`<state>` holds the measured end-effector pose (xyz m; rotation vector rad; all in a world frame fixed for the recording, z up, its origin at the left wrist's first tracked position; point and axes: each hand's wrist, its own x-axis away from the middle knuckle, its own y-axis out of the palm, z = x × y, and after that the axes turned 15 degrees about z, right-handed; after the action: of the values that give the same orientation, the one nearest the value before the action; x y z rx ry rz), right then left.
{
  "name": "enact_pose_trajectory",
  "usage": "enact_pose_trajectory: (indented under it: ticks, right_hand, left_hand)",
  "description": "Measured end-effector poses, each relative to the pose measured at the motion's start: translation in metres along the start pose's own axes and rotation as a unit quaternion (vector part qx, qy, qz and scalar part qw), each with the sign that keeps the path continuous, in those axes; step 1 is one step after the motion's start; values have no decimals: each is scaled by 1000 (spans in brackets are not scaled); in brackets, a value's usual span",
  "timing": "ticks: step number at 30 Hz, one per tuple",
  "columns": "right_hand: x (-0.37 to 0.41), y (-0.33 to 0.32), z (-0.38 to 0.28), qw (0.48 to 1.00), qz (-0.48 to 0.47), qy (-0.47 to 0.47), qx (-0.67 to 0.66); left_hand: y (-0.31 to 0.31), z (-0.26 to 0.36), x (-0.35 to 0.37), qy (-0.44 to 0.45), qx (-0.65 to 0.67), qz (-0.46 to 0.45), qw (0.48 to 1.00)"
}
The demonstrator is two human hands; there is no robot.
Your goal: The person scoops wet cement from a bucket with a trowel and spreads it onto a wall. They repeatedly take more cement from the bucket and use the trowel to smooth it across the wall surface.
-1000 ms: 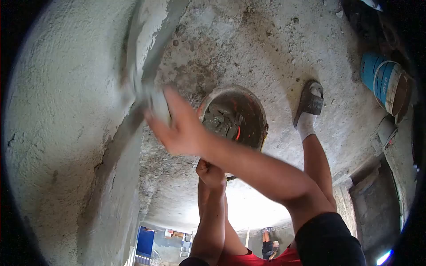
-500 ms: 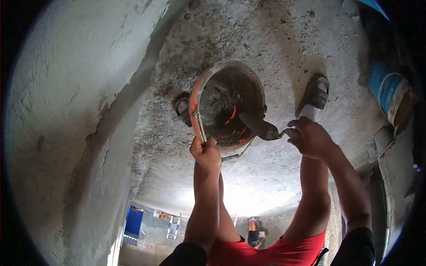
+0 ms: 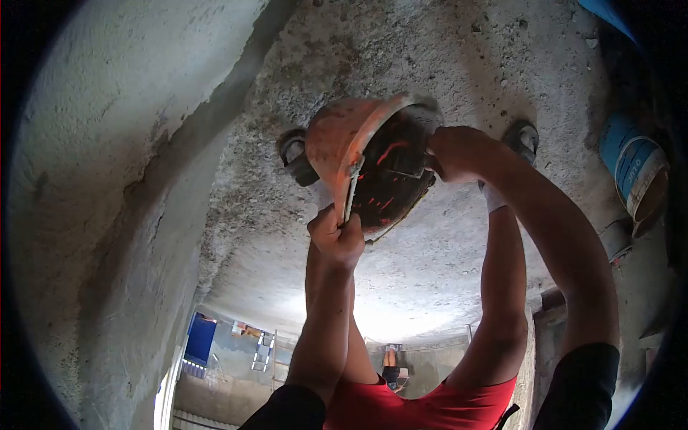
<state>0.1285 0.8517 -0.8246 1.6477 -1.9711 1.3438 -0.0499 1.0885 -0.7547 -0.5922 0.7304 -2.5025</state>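
Observation:
An orange bucket (image 3: 335, 140), smeared with grey mortar, is tipped over to the right between the feet, its dark mouth turned toward the right hand. Closed on the bucket's near rim is my left hand (image 3: 337, 236). My right hand (image 3: 459, 154) is closed at the right side of the mouth, around the handle of a trowel (image 3: 407, 165). The trowel's dark blade reaches inside the bucket and shows only in part. Orange streaks mark the bucket's dark, coated inner wall.
Rough concrete floor (image 3: 272, 236) lies all around, with a plastered wall (image 3: 136, 158) along the left. A blue and white bucket (image 3: 634, 161) lies tilted at the right. Far behind, another person (image 3: 390, 369) and a ladder (image 3: 262, 352) appear near the bottom edge.
The bucket has tipped to the right, so its outer left side now shows. My right hand has moved left and up to the bucket's mouth, taking the trowel's blade further in.

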Motion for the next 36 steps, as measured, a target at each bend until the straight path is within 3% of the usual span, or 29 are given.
enact_pose_trajectory:
  ticks: [2, 3, 5, 9, 11, 14, 18, 20, 23, 25, 28, 32, 34, 36]
  right_hand:
    - [-1, 24, 16, 985, 5, -82, -150]
    - [2, 25, 16, 985, 2, -83, -150]
    - [7, 23, 17, 942, -127, 72, -304]
    - [29, 41, 31, 883, -123, 105, -440]
    - [42, 39, 35, 796, -143, 171, -563]
    - [57, 38, 42, 789, -120, 167, -579]
    - [62, 41, 45, 844, -21, 123, -521]
    - [57, 10, 26, 927, 113, 90, -346]
    - [39, -8, 16, 960, 115, 29, -255]
    - [21, -6, 10, 974, 93, 44, -201]
    - [-5, -3, -3, 1000, -3, 9, -13]
    - [-5, 12, -9, 994, 58, -55, -77]
    - [-1, 0, -13, 971, -20, -77, -224]
    - [8, 19, 5, 964, -67, -51, -252]
  left_hand:
    - [0, 1, 0, 8, -24, 1, 1000]
    - [0, 0, 0, 20, -47, 2, 999]
    - [0, -10, 5, -11, -15, 5, 1000]
    - [0, -9, 2, -81, 73, 23, 994]
    - [-5, -5, 0, -88, 97, 28, 991]
    - [-5, -5, -1, -106, 148, 46, 982]
    - [-2, -8, -3, -123, 166, 84, 975]
    - [-3, -4, -4, -124, 160, 91, 975]
    - [-9, -2, -6, -94, 96, 68, 989]
    - [-12, -3, -8, -47, 55, 48, 996]
    - [-11, 1, -10, 1, 44, 43, 998]
    - [-10, 4, -9, 38, 9, 2, 999]
    - [-9, 0, -5, 6, 25, 3, 1000]
    - [-6, -6, -3, -21, 43, 8, 999]
